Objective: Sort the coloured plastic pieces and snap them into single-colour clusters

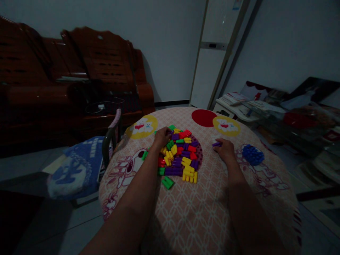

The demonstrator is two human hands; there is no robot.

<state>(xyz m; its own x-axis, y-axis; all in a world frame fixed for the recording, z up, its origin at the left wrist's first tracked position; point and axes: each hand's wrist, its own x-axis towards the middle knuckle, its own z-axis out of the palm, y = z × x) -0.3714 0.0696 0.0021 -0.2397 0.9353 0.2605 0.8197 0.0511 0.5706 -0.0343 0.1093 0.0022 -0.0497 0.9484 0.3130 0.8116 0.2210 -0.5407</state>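
My right hand [225, 149] pinches a purple block [216, 144], likely light, best side-gripped; left hand [161, 136], at the pile's [174, 150] eleven o'clock, hold unclear.

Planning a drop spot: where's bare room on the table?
Free: tablecloth between the block pile and right hand, and nearer, between the forearms. Crowded: the pile by the left hand; blue cluster right of the right hand.

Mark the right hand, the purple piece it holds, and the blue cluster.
Right hand [226, 149]: head view, back of the hand.
Purple piece [216, 144]: head view, its exposed end.
Blue cluster [253, 154]: head view, middle of its top.
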